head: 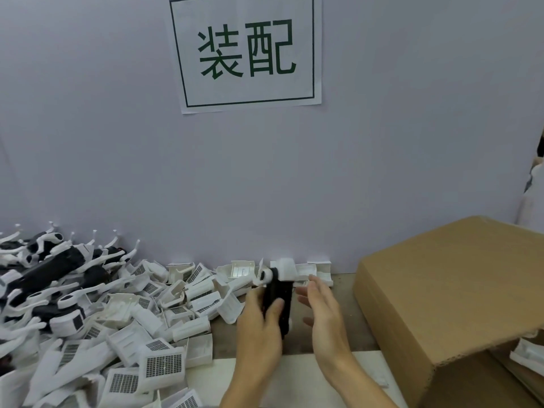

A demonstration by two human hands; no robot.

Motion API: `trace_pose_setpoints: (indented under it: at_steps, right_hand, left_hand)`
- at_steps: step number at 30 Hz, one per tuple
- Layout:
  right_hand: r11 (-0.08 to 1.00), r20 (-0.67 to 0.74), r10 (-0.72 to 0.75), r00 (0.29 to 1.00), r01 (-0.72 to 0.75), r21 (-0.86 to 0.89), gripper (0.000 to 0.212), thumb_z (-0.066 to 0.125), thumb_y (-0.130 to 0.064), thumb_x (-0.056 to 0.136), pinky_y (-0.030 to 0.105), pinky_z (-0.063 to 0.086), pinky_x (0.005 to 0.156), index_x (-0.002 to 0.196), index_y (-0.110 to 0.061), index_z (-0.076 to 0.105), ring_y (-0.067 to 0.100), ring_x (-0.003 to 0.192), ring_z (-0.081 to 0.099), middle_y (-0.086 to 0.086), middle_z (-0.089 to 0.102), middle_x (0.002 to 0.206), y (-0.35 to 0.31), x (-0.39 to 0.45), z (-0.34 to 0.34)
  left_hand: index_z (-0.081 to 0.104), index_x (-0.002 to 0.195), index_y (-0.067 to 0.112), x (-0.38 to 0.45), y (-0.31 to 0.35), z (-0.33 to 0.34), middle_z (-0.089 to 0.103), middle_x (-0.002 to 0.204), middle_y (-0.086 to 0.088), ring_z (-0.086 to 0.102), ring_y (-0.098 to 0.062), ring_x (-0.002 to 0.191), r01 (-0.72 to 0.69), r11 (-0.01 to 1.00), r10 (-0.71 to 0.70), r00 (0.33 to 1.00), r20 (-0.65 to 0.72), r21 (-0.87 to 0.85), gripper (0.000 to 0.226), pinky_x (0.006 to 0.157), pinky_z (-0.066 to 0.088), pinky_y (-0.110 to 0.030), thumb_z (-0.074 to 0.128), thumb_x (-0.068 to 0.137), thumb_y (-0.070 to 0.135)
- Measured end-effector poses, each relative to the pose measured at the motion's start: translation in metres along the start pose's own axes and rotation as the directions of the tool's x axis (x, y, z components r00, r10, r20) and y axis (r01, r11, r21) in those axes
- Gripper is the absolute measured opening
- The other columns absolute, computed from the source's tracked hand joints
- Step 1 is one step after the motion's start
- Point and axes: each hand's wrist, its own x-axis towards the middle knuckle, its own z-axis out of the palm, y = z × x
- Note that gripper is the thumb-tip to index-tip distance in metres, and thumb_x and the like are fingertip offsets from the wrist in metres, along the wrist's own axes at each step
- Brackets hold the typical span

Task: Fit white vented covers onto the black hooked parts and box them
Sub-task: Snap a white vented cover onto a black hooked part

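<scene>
Head cam: left hand (259, 325) has its fingers wrapped around an upright black hooked part (278, 301) mid-table, a white vented cover (284, 269) at its top. Right hand (322, 310) sits just beside it, fingers straight and relaxed, holding nothing. Cardboard box (441, 290) on the right, loose covers pile (141, 334) on the left.

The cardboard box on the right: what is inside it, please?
The cardboard box shows mostly its closed flap. Under the flap's lower right edge, some white plastic parts are visible. The rest of the inside is covered.
</scene>
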Motion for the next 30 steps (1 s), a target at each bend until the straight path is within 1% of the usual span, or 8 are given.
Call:
trace_pose_setpoints:
  at_steps: [3, 6, 8, 12, 18, 23, 26, 30]
  right_hand:
    - [0.996, -0.015, 0.027, 1.000, -0.028, -0.090, 0.033, 0.040, -0.034, 0.106, 0.038, 0.044, 0.106, 0.136, -0.027, 0.053, 0.012, 0.121, 0.055, -0.006, 0.060, 0.129, 0.002, 0.004, 0.000]
    - [0.979, 0.012, 0.084, 0.996, -0.081, -0.185, 0.027, 0.040, -0.027, 0.106, 0.024, 0.047, 0.076, 0.114, -0.025, 0.066, 0.014, 0.098, 0.063, 0.000, 0.067, 0.107, 0.004, 0.007, 0.000]
    - [0.960, 0.075, 0.156, 0.985, -0.133, -0.248, 0.031, 0.041, -0.025, 0.105, 0.019, 0.045, 0.060, 0.098, -0.021, 0.071, 0.009, 0.075, 0.064, 0.002, 0.070, 0.091, 0.004, 0.005, 0.004]
    - [0.932, 0.282, 0.275, 0.919, -0.182, -0.314, 0.051, 0.030, -0.035, 0.108, 0.022, 0.038, 0.049, 0.092, -0.008, 0.071, 0.016, 0.061, 0.065, 0.007, 0.075, 0.074, 0.002, -0.003, 0.010]
    - [0.936, 0.356, 0.341, 0.870, -0.349, -0.045, 0.031, 0.060, -0.033, 0.090, 0.025, 0.044, 0.055, 0.110, -0.012, 0.070, 0.029, 0.072, 0.068, 0.023, 0.074, 0.092, -0.001, -0.003, 0.010]
    - [0.946, 0.319, 0.313, 0.895, -0.323, -0.022, 0.024, 0.064, -0.022, 0.096, 0.047, 0.054, 0.074, 0.114, -0.007, 0.063, 0.030, 0.078, 0.066, 0.022, 0.074, 0.098, 0.002, -0.001, 0.011]
    - [0.959, 0.332, 0.282, 0.900, -0.278, -0.061, 0.015, 0.059, -0.015, 0.098, 0.037, 0.054, 0.070, 0.111, -0.007, 0.062, 0.027, 0.077, 0.065, 0.014, 0.073, 0.090, 0.003, -0.004, 0.012]
    - [0.952, 0.411, 0.307, 0.858, -0.275, -0.137, 0.019, 0.053, -0.017, 0.100, 0.028, 0.046, 0.064, 0.116, -0.014, 0.063, 0.018, 0.068, 0.059, 0.004, 0.070, 0.082, 0.001, -0.008, 0.014]
  left_hand:
    - [0.068, 0.093, 0.016, 0.007, 0.002, -0.005, 0.072, 0.085, -0.001, 0.065, -0.009, 0.077, 0.196, 0.929, -0.253, 0.955, -0.152, -0.314, 0.027, 0.067, 0.049, -0.020, 0.044, 0.106, 0.015]
    - [0.065, 0.085, 0.012, 0.011, 0.009, -0.014, 0.064, 0.082, -0.011, 0.062, -0.023, 0.072, 0.289, 0.615, -0.529, 0.841, -0.111, -0.734, 0.030, 0.073, 0.051, -0.038, 0.044, 0.105, 0.022]
    - [0.065, 0.078, 0.013, 0.012, 0.013, -0.019, 0.060, 0.070, -0.008, 0.060, -0.020, 0.056, 0.268, 0.441, -0.557, 0.830, -0.027, -0.857, 0.035, 0.064, 0.049, -0.036, 0.052, 0.100, 0.037]
    - [0.065, 0.083, 0.015, 0.009, 0.014, -0.018, 0.060, 0.057, 0.000, 0.058, -0.018, 0.044, 0.316, 0.531, -0.483, 0.875, 0.025, -0.786, 0.034, 0.044, 0.048, -0.027, 0.070, 0.084, 0.048]
    - [0.060, 0.126, -0.002, 0.007, 0.018, -0.018, 0.066, 0.116, -0.032, 0.066, -0.039, 0.088, 0.387, 0.541, -0.464, 0.878, 0.119, -0.747, 0.059, 0.070, 0.055, -0.043, 0.063, 0.088, 0.042]
    - [0.068, 0.115, 0.000, 0.004, 0.015, -0.016, 0.073, 0.099, -0.021, 0.070, -0.034, 0.075, 0.430, 0.538, -0.457, 0.872, 0.178, -0.725, 0.040, 0.059, 0.055, -0.034, 0.050, 0.100, 0.033]
    - [0.076, 0.091, 0.003, 0.005, 0.012, -0.016, 0.073, 0.085, -0.018, 0.070, -0.032, 0.064, 0.517, 0.511, -0.501, 0.828, 0.250, -0.687, 0.047, 0.060, 0.048, -0.033, 0.049, 0.098, 0.040]
    - [0.073, 0.101, -0.001, 0.006, 0.011, -0.015, 0.074, 0.087, -0.018, 0.069, -0.033, 0.063, 0.512, 0.521, -0.511, 0.828, 0.231, -0.683, 0.048, 0.044, 0.047, -0.029, 0.045, 0.098, 0.038]
